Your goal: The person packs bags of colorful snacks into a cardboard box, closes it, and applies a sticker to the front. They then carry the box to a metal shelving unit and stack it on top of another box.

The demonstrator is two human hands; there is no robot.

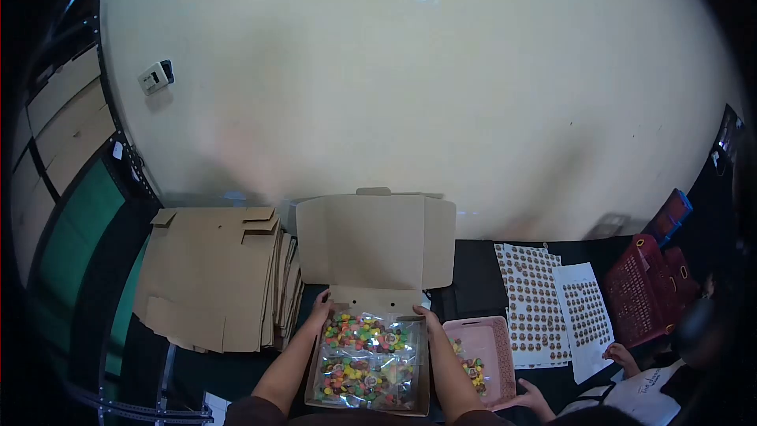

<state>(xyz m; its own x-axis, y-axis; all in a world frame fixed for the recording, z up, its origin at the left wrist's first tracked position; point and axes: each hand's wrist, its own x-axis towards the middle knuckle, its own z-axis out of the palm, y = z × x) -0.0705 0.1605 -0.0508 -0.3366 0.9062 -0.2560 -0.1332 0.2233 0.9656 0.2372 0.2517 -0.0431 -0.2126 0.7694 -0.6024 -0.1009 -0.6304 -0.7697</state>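
In front of me sits a cardboard box (371, 241) with its lid raised at the back. Clear bags of colourful candies (367, 379) fill its tray in two rows, front and back. My left hand (321, 307) grips the box's back left corner. On the back right corner, my right hand (426, 316) is closed around the side wall, with the thumb along the edge. Fingers on the outside of the box are partly hidden.
Flattened cardboard boxes (209, 276) are stacked at left. A pink basket (505, 347) with some candy bags stands at right, touched by another person's hand (530, 399). That person's other hand (623, 358) is at the sticker sheets (583, 315). Maroon baskets (639, 292) stand beyond.
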